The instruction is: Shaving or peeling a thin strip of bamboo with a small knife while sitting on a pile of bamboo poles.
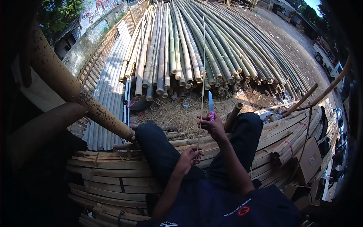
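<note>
A long thin bamboo strip (202,56) stands nearly upright before me, its top reaching over the bamboo pile. Near its lower end, above my lap, my left hand (188,159) is closed around it. Higher up, my right hand (214,126) grips the pink handle of a knife (211,103), whose blade points up and away from me. The strip passes beside the fingers of that hand; whether they touch it I cannot tell. A gap separates the blade from the strip.
Bamboo poles (181,49) are heaped ahead, cut ends toward me, beyond straw-littered ground (170,117). Split bamboo slats (113,176) lie under and beside me. A thick spotted pole (102,111) slants in at left. At right are a cardboard box (308,160) and a parked truck (327,56).
</note>
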Demonstrator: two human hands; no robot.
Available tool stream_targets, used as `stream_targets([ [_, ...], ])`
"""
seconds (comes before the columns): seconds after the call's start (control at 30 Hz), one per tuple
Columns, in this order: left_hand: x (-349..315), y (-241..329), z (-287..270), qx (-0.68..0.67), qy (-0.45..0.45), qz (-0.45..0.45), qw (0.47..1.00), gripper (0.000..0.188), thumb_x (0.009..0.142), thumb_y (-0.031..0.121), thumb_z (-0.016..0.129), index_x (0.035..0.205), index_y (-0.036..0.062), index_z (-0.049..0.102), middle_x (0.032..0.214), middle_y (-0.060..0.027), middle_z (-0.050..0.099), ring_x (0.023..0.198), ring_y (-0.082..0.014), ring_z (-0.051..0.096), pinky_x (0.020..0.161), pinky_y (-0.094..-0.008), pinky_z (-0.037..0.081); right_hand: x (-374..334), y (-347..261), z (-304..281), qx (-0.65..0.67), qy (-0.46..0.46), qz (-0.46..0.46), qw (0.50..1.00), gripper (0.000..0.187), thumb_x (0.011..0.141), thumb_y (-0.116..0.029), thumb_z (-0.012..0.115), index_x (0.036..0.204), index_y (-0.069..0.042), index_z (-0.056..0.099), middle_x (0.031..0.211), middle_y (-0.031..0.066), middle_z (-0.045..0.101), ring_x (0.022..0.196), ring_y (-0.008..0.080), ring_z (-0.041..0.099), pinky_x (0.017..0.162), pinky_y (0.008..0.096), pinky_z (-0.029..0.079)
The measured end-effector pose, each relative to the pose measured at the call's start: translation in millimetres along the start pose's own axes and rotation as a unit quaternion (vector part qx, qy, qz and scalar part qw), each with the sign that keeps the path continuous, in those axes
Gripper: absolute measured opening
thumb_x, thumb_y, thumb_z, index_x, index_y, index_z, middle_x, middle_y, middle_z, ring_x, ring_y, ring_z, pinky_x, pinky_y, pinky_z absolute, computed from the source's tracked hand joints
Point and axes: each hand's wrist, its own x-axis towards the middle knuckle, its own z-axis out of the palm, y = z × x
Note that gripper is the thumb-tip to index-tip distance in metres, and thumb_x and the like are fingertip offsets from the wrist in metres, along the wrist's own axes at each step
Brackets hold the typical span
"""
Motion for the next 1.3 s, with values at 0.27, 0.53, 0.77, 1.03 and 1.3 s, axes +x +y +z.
stream_targets([
  [0.27,49.5,42.5,3.4,-0.117,0.006,0.017,0.993,0.022,0.100,0.024,0.042,0.107,0.0045,0.051,0.063,0.0053,0.035,0.045,-0.0022,0.027,0.039,-0.0176,0.022,26.7,-8.3,21.4,-0.063,-0.032,-0.041,0.997,0.025,0.086,-0.004,0.061,0.092,-0.008,0.037,0.096,0.0196,0.065,0.075,0.0215,0.068,0.062,0.0297,0.057],
  [0.53,100.5,103.4,22.9,-0.085,-0.002,0.042,0.995,0.024,0.100,0.026,0.042,0.107,0.0042,0.047,0.064,0.0034,0.035,0.046,-0.0032,0.027,0.040,-0.0177,0.022,94.5,-76.8,-2.2,-0.477,-0.097,-0.222,0.845,0.022,0.089,-0.022,0.056,0.083,-0.001,0.055,0.061,0.0122,0.055,0.052,0.0198,0.051,0.053,0.0330,0.041],
  [0.77,184.0,155.1,53.9,0.001,-0.050,0.030,0.998,0.024,0.099,0.029,0.043,0.095,0.0060,0.048,0.061,0.0034,0.036,0.044,-0.0028,0.026,0.038,-0.0177,0.019,181.1,-110.9,-25.1,-0.618,-0.102,-0.225,0.746,0.028,0.081,-0.029,0.059,0.074,-0.002,0.060,0.068,0.0207,0.059,0.067,0.0394,0.059,0.062,0.0465,0.046],
  [1.03,243.0,164.0,30.2,0.088,0.020,0.051,0.995,0.022,0.099,0.027,0.043,0.089,0.0084,0.049,0.058,0.0039,0.037,0.040,-0.0014,0.025,0.036,-0.0176,0.019,226.5,-76.1,-32.5,-0.635,-0.176,-0.279,0.699,0.015,0.069,-0.021,0.061,0.067,-0.006,0.062,0.062,0.0171,0.058,0.064,0.0382,0.059,0.060,0.0473,0.046],
  [1.3,229.6,160.5,20.6,0.236,0.126,0.055,0.962,0.020,0.098,0.022,0.047,0.085,0.0069,0.051,0.056,0.0071,0.036,0.041,0.0002,0.027,0.037,-0.0181,0.020,242.5,-48.7,-36.4,-0.623,-0.179,-0.381,0.659,0.012,0.067,-0.020,0.063,0.068,-0.009,0.058,0.056,0.0111,0.054,0.054,0.0330,0.057,0.051,0.0447,0.044],
])
